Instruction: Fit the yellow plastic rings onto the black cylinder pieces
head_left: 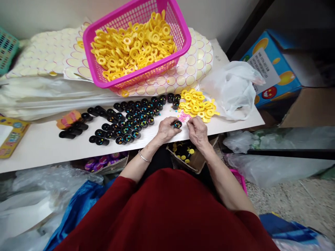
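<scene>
My left hand (165, 129) is closed round a small black tube (178, 124) with coloured beads showing in its open top. My right hand (198, 131) sits just to its right, fingers pinched together by the tube and a scatter of small pink pieces (183, 116). Behind my hands stand several rows of black tubes (131, 120), many with coloured beads inside. A loose pile of yellow rings (197, 104) lies on the white tabletop (47, 143) beside them.
A pink basket (180, 31) heaped with yellow rings rests on sheets of round stickers (188, 71) at the back. A white plastic bag (231, 90) lies right. Below the table edge a cardboard box (196, 162) holds finished pieces. Lying tubes (70, 131) sit left.
</scene>
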### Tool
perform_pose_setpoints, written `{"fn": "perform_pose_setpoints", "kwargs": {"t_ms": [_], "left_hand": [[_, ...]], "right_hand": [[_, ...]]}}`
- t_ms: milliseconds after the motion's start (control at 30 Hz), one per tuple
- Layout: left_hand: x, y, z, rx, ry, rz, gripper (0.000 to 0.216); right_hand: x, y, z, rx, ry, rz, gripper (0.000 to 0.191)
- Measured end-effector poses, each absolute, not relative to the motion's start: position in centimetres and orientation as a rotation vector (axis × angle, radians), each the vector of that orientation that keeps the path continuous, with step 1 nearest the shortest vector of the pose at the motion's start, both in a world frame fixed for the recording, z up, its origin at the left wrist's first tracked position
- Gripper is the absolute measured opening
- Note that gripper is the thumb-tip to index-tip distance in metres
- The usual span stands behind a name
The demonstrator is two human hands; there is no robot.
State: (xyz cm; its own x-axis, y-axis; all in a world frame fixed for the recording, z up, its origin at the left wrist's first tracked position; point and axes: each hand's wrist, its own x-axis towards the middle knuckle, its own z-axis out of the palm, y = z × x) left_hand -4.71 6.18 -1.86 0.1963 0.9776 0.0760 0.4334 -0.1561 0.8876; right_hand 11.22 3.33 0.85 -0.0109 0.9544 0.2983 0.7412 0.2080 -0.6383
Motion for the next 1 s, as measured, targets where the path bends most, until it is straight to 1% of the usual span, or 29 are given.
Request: {"fn": "perform_pose_setpoints", "kwargs": {"t_ms": [200,433,633,800,1000], "left_hand": [[-4.7,5.9,-0.5,1.82,1.377,0.851,0.035],[-4.6,5.8,-1.0,1.841,1.404,0.882,0.034],[-4.6,5.9,-1.5,1.806,1.416,0.931,0.033],[-4.6,5.9,-1.5,1.796,1.404,0.942,0.032],[-4.6,5.8,-1.1,1.819,1.407,0.918,0.033]], "right_hand": [[10.8,5.0,-0.1,-1.677,-1.815,0.37,0.014],[10.9,7.6,-0.3,-1.718,-1.893,0.334,0.017],[11.3,6.8,-0.6,-1.551,-1.857,0.408,0.017],[10.7,6.3,-0.6,-1.624,-2.006,0.382,0.019],[10.4,6.6,0.1,-1.656,-2.005,0.377,0.017]]}}
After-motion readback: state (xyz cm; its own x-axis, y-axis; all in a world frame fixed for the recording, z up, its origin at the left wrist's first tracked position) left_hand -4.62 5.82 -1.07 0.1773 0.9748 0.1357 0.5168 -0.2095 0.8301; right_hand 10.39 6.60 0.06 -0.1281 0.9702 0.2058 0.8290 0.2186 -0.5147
